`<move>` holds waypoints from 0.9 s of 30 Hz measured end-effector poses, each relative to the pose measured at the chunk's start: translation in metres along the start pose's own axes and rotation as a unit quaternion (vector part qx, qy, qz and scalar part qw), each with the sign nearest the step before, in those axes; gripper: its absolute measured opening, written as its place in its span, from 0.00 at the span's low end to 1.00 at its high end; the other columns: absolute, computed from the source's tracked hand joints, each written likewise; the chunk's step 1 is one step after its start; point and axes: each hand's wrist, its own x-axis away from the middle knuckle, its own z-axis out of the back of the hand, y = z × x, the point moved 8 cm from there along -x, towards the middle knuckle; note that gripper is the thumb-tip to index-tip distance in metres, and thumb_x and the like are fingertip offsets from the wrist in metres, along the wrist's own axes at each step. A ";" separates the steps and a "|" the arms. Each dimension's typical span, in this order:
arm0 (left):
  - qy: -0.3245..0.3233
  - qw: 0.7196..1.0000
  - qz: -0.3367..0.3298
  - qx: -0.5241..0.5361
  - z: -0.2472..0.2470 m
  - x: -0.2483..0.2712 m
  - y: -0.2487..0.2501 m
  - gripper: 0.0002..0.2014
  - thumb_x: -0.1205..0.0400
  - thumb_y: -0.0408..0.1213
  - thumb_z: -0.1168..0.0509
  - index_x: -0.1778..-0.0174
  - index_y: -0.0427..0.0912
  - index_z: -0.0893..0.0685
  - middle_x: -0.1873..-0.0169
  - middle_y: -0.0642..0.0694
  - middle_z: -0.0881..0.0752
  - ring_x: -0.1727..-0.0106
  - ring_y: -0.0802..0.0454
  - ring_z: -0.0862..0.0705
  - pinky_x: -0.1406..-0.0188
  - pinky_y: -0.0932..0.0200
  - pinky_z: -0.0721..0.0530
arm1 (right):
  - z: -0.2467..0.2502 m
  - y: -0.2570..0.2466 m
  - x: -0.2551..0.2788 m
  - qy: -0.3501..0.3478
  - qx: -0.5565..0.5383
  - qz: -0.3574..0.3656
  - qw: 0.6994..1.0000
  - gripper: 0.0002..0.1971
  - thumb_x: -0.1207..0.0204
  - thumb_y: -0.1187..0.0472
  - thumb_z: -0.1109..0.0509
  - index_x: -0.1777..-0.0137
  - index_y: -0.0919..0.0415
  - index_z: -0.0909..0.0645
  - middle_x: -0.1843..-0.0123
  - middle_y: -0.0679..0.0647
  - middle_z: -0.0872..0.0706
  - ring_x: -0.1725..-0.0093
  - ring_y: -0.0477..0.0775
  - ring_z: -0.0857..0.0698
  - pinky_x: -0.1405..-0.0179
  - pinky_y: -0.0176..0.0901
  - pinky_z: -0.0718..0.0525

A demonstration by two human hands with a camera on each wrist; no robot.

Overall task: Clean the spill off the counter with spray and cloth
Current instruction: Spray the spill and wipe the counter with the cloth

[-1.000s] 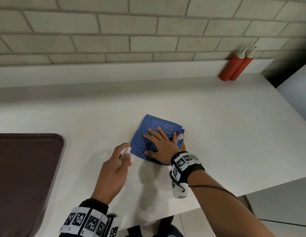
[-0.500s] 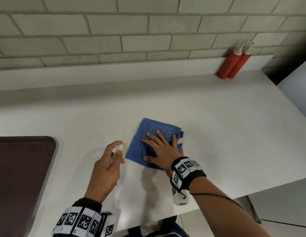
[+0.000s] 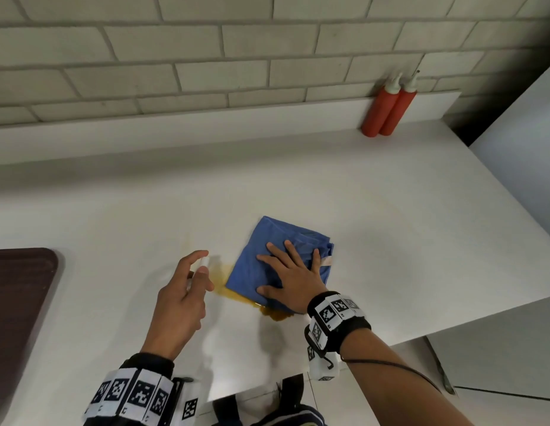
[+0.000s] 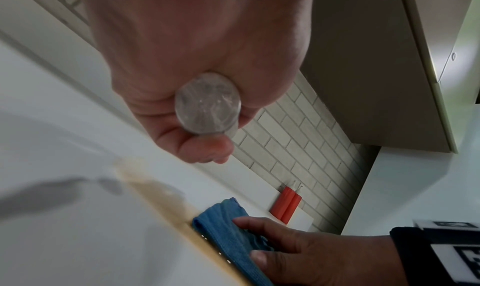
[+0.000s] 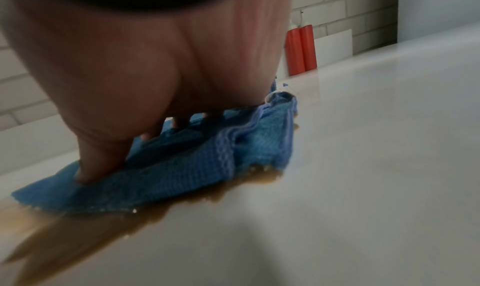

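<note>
A folded blue cloth (image 3: 267,250) (image 4: 228,235) (image 5: 187,171) lies on the white counter (image 3: 390,229). My right hand (image 3: 290,275) (image 4: 311,255) (image 5: 145,68) presses flat on it with spread fingers. A brown-yellow spill (image 3: 236,295) (image 4: 161,200) (image 5: 78,228) shows along the cloth's left and near edges. My left hand (image 3: 183,298) (image 4: 194,68) grips a small clear spray bottle (image 3: 203,262) (image 4: 207,104) just left of the cloth, index finger raised over its white top. Only the bottle's round base shows in the left wrist view.
Two red squeeze bottles (image 3: 387,110) (image 4: 285,207) (image 5: 301,47) stand at the back right against the brick wall. A dark brown tray (image 3: 18,302) sits at the left. The counter's front edge (image 3: 436,330) runs close under my right wrist.
The cloth under my right hand has slid to the right, uncovering more of the brown spill at its left and near edges. My left hand with the bottle stays beside it.
</note>
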 end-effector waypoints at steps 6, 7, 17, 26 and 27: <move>0.029 0.999 0.020 -0.002 -0.015 0.021 -0.001 0.15 0.09 0.45 0.43 0.30 0.68 0.22 0.56 0.45 0.13 0.72 0.49 0.21 0.76 0.55 0.19 | 0.000 0.023 0.021 0.011 0.022 -0.005 1.000 0.34 0.22 0.30 0.45 0.18 0.34 0.47 0.13 0.37 0.54 0.14 0.53 0.61 0.28 0.83 0.67; 0.038 0.999 0.023 -0.002 -0.016 0.026 -0.002 0.15 0.09 0.45 0.43 0.30 0.68 0.22 0.56 0.45 0.13 0.72 0.49 0.21 0.76 0.54 0.19 | -0.001 0.027 0.028 0.019 0.032 0.003 0.999 0.34 0.22 0.30 0.45 0.18 0.35 0.46 0.13 0.37 0.53 0.14 0.53 0.60 0.28 0.84 0.66; 0.085 0.996 0.021 -0.009 -0.002 0.045 -0.012 0.17 0.09 0.44 0.43 0.28 0.69 0.22 0.58 0.46 0.12 0.75 0.53 0.21 0.75 0.54 0.18 | -0.026 0.030 0.061 0.048 0.120 0.080 0.988 0.35 0.19 0.29 0.54 0.16 0.45 0.41 0.13 0.50 0.41 0.15 0.63 0.43 0.30 0.87 0.51; 0.090 0.996 0.009 -0.017 0.028 0.041 -0.031 0.17 0.09 0.49 0.45 0.28 0.73 0.25 0.62 0.48 0.12 0.65 0.54 0.17 0.58 0.48 0.16 | -0.040 -0.043 0.010 0.022 0.101 0.025 0.994 0.36 0.18 0.33 0.65 0.14 0.49 0.44 0.12 0.53 0.45 0.14 0.68 0.50 0.31 0.90 0.58; 0.093 0.995 0.010 -0.017 0.034 0.041 -0.034 0.16 0.09 0.49 0.45 0.27 0.73 0.25 0.62 0.48 0.12 0.64 0.53 0.17 0.58 0.47 0.16 | -0.040 -0.053 0.000 0.022 0.102 0.023 0.994 0.38 0.19 0.32 0.69 0.14 0.48 0.46 0.12 0.53 0.48 0.14 0.68 0.52 0.31 0.90 0.61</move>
